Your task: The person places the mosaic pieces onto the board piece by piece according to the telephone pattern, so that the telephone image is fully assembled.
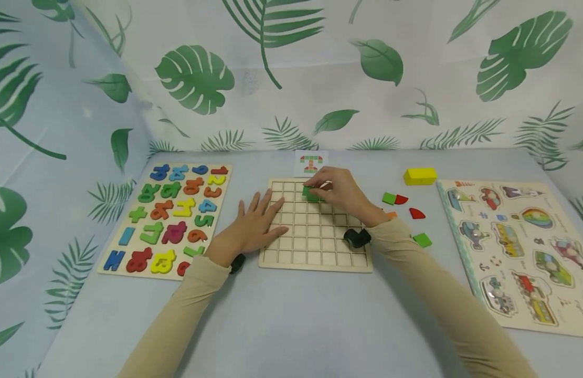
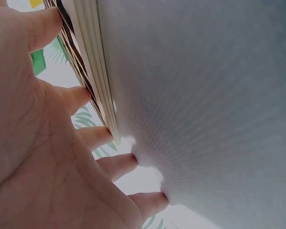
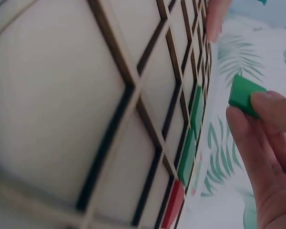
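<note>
A wooden grid board [image 1: 298, 258] lies in the middle of the table. My right hand [image 1: 340, 190] is over its far part, pinching a green square tile [image 3: 245, 95] between thumb and fingers. The right wrist view shows this tile held apart from the board. Two green tiles [image 3: 186, 157] and a red piece [image 3: 174, 205] sit in a row in the grid cells; in the head view my hand partly hides this area. My left hand [image 1: 253, 226] has its fingers spread across the board's left edge, with the thumb resting over the grid.
Behind the board is a pattern card [image 1: 311, 164]. Loose green tiles [image 1: 422, 240], red quarter-round pieces [image 1: 417, 213] and an orange piece [image 1: 392, 215] lie to the right, near a yellow block [image 1: 420, 176]. A number puzzle [image 1: 130, 236] lies left; a vehicle puzzle [image 1: 480, 252] lies right.
</note>
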Available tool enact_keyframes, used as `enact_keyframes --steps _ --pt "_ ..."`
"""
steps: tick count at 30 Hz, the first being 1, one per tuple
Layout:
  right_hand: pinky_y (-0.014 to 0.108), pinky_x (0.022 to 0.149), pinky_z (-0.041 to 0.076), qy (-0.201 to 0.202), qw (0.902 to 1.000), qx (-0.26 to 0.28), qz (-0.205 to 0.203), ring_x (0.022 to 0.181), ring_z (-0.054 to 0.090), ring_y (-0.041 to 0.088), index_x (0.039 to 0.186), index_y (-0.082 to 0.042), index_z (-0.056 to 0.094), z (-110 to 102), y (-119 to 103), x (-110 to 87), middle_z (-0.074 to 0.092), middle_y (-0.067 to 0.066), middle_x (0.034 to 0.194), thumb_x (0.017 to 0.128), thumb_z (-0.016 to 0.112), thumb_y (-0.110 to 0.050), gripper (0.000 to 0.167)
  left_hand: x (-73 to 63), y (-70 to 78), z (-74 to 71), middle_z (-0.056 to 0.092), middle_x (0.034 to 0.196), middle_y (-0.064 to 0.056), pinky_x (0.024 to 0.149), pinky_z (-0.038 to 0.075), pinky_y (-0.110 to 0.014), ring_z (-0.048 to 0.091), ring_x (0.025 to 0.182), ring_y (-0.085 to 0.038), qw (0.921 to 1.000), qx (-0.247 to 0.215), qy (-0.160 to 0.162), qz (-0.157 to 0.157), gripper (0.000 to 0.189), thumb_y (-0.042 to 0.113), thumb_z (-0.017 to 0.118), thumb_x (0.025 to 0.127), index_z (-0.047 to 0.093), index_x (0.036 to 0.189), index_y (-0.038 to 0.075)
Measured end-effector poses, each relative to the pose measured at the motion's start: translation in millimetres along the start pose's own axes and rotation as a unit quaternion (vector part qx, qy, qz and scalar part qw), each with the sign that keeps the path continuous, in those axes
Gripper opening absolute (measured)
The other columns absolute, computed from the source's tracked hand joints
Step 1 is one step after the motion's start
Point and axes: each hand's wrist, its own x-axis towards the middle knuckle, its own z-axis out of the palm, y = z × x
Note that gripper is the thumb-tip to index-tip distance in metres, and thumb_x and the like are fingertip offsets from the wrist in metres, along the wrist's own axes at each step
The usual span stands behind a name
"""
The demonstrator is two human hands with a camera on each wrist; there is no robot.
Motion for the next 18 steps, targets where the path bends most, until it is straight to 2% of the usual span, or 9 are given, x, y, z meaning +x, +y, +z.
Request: enact_keyframes --steps 8,18 --pt "0.040 0.080 0.062 -0.015 0.9997 -0.014 -0.016 0.092 0.073 0.034 0.107 0.007 0.079 14 0 8.1 0.076 0.019 0.102 0.090 0.076 0.009 0.017 -0.1 -0.3 1.1 -0.007 0.174 -0.020 0.119 -0.001 -0.074 -0.006 0.158 -0.047 1.0000 0.004 0.006 0.007 0.077 0.052 0.043 0.111 0.011 0.170 0.013" --pt "0.039 0.081 0.062 -0.043 0.9983 -0.035 -0.019 0.090 0.073 0.033 0.106 0.006 0.080 16 1 15.3 0.075 0.018 0.100 0.089 0.077 0.009 0.017 -1.1 -0.1 0.4 -0.007 0.174 -0.019 0.119 -0.002 -0.073 -0.006 0.159 -0.046 0.9999 0.006 0.007 0.005 0.077 0.052 0.043 0.111 0.012 0.170 0.015"
